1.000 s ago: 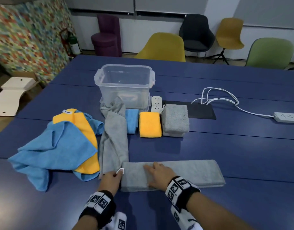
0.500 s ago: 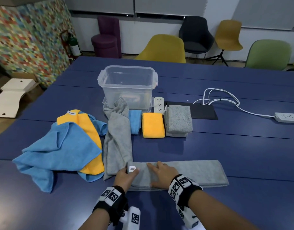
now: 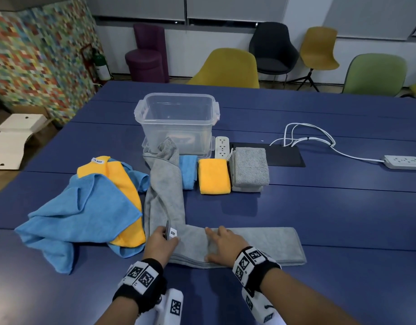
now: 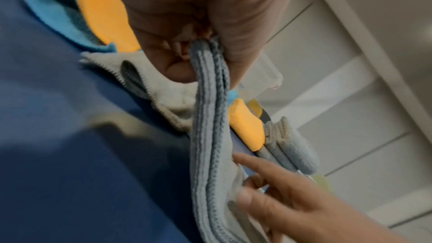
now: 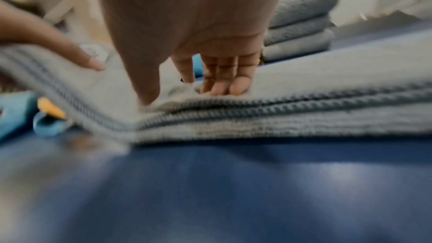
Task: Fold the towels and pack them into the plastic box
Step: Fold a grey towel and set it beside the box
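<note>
A person stands at a dark blue table [image 3: 319, 219], folding a long grey towel [image 3: 261, 245]. The towel is soft, ribbed cloth with darker stitched edges, already folded into a narrow strip of several layers. It lies flat at the near edge of the table, its long axis running left to right in front of the person. Its left end is raised off the table, pinched between the thumb and curled fingers of the left hand [image 3: 160, 242], beside a small white label [image 3: 173, 232]. The right hand [image 3: 223, 245] lies flat on the strip near its middle, fingers straight and pressing down.

Further back stands a clear plastic box [image 3: 178, 120], open at the top. Just in front of it sit three folded towels in a row: blue [image 3: 188, 171], yellow [image 3: 214, 175] and grey [image 3: 249, 168]. Another grey towel [image 3: 164, 184] stretches from the box toward the person. To the left lies a loose heap of blue and yellow cloths [image 3: 85, 207].
</note>
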